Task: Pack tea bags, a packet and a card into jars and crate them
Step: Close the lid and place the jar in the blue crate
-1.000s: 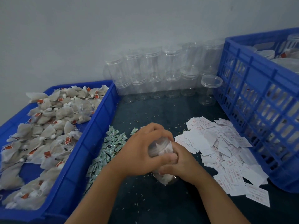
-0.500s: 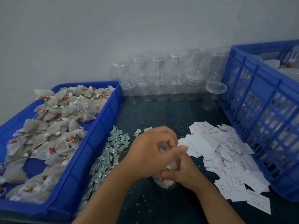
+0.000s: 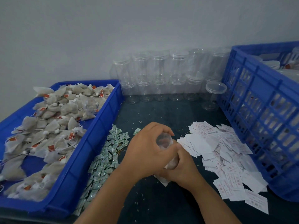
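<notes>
Both hands hold one clear plastic jar (image 3: 163, 140) near the middle of the dark table. My left hand (image 3: 148, 149) wraps over its top and side; my right hand (image 3: 181, 167) grips its lower part. Pale contents show through the jar wall, mostly hidden by fingers. Tea bags (image 3: 48, 126) with red tags fill the blue tray (image 3: 90, 143) on the left. Small green packets (image 3: 105, 160) lie in a heap just left of my hands. White printed cards (image 3: 223, 152) are strewn to the right.
Empty clear jars (image 3: 161, 78) stand stacked in two rows along the back wall, with one single jar (image 3: 213, 96) beside them. A tall blue crate (image 3: 262, 113) on the right holds lidded jars. Loose tea crumbs dot the table.
The jar has tipped as both hands worked around it, and my left hand has shifted over its top. The camera view has dropped slightly.
</notes>
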